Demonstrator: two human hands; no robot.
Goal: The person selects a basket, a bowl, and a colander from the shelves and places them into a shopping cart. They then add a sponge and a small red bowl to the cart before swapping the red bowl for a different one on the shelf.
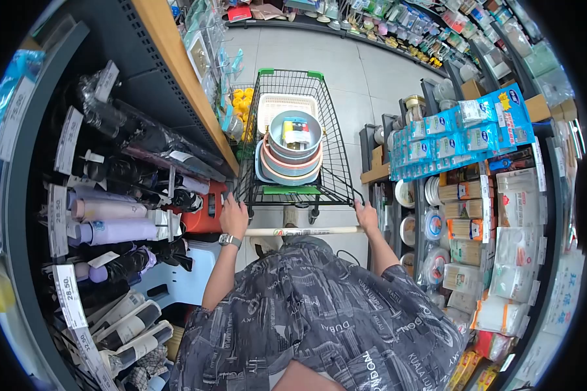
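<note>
A black wire shopping cart (336, 140) with green trim stands in front of me, its pale handle bar (303, 231) close to my body. My left hand (233, 216), with a watch at its wrist, is closed on the cart's left side at the handle end. Across from it, my right hand (366, 216) is closed on the right side; its inner fingers are partly hidden. Inside the cart sit a stack of round basins (287, 171), a grey bowl (277, 132) on top with a yellow and black labelled item (296, 132) in it, and a cream basket (267, 107) behind.
Close on the left, a shelf holds umbrellas (124, 231) and price tags (70, 296). A light blue plastic stool (189, 277) and a red item (205, 212) stand below. Blue packets (447, 143) jut out from the right shelf. Tiled floor (300, 49) lies ahead.
</note>
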